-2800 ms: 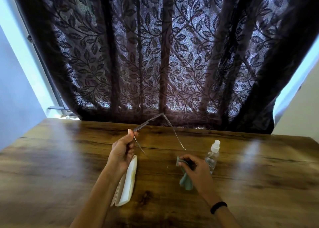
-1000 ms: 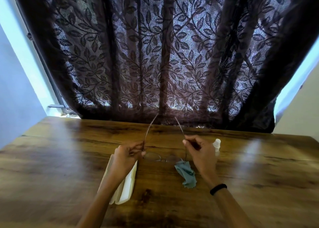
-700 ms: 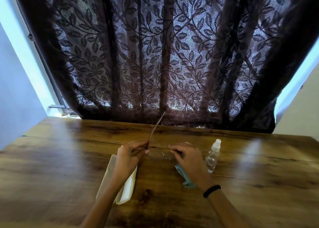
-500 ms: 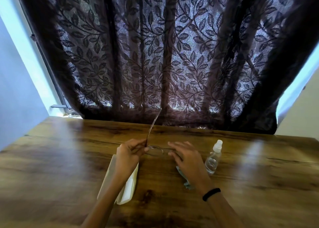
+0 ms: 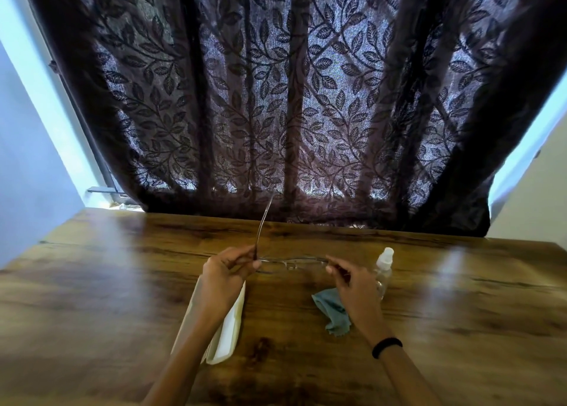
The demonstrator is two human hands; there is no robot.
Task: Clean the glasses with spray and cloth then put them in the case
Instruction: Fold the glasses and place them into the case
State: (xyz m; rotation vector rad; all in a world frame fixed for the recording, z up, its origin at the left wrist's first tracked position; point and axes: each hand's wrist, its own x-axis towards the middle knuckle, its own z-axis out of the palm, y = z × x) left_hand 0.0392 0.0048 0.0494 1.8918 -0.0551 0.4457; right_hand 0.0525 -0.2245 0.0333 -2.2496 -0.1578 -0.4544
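Gripping the glasses (image 5: 291,262) at both ends, we hold them above the surface (image 5: 122,283): our left hand (image 5: 226,279) pinches one end, our right hand (image 5: 352,286) the other. The case (image 5: 228,329) lies under the left wrist, the cloth (image 5: 331,313) under the right hand, the spray (image 5: 385,264) just beyond it.

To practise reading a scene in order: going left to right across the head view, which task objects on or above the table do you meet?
case → glasses → cloth → spray bottle
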